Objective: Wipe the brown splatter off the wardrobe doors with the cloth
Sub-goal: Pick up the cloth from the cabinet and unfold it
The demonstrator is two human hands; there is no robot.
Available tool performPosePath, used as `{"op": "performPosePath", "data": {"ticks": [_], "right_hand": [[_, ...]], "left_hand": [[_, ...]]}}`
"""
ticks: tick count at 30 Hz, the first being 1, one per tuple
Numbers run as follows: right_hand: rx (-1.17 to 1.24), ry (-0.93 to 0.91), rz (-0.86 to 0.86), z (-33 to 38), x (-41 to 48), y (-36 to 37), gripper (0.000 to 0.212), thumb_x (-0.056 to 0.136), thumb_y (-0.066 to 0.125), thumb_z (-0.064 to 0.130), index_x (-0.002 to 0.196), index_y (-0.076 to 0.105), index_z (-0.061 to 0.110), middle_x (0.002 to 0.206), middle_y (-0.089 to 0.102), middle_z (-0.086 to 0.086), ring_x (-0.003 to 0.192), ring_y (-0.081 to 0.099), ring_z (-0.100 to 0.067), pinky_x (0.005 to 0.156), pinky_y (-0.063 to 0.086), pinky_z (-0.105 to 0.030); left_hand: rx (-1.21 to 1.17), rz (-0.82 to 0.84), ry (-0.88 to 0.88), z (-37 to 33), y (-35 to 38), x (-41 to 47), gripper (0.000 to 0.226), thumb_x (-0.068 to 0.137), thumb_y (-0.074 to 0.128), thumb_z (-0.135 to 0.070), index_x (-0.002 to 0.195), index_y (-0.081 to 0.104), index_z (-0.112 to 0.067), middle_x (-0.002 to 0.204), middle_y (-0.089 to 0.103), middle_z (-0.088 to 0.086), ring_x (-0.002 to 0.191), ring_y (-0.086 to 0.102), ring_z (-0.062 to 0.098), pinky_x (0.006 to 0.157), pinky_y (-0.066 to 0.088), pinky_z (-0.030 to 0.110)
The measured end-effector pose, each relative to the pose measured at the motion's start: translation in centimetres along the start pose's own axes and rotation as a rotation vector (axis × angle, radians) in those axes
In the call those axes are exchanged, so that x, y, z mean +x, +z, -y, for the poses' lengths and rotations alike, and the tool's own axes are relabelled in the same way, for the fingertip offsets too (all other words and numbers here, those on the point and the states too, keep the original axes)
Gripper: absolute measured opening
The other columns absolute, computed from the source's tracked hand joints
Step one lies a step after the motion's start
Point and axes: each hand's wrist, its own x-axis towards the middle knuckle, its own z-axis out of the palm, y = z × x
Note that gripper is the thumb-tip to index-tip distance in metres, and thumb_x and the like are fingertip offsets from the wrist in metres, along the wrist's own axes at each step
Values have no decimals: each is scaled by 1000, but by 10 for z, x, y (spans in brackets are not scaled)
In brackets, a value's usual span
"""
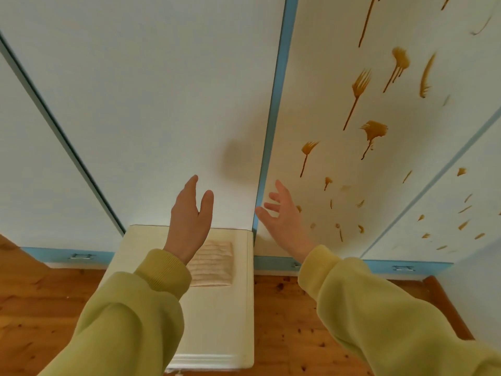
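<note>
While brown drips (374,131) streak the door (325,77), ribbed cloth (214,263) lies flat.

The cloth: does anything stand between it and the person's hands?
Nothing visible does. The cloth lies uncovered on the cream cabinet top, just below the open left hand, which partly hides it from the camera. The right hand is open and empty.

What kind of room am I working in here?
Probably a bedroom in a home: tall white wardrobe doors with blue edging, a knotty wooden floor, and a small cream cabinet standing against the doors.
</note>
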Motion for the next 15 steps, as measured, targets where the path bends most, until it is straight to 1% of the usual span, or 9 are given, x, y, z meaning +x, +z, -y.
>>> {"op": "performPosePath", "data": {"ticks": [2,7,12,15], "right_hand": [[-14,5,28,-24,5,13,71,90,57,22,146,13,18,141,38,-6,109,46,-6,96,41,-29],[-38,23,70,-83,13,47,69,91,55,22,146,14,18,140,40,-5,108,45,-6,89,39,-22],[0,89,107,-136,22,81,67,92,54,25,146,15,20,138,41,-3,104,47,-7,86,40,-23],[27,162,132,-169,29,104,66,92,54,24,146,15,18,138,40,-6,105,45,-9,86,39,-24]], "left_hand": [[8,-3,-26,29,14,-3,49,98,37,-27,143,26,-13,146,35,8,134,33,22,108,26,34],[24,-9,-77,98,43,-6,49,98,37,-28,144,25,-13,146,35,9,134,33,22,108,27,35],[55,1,-130,161,63,-9,50,97,39,-27,143,27,-11,146,36,11,134,33,23,108,26,34],[118,40,-186,199,76,-13,50,97,39,-26,143,26,-10,145,37,13,134,33,26,108,26,36]]}}
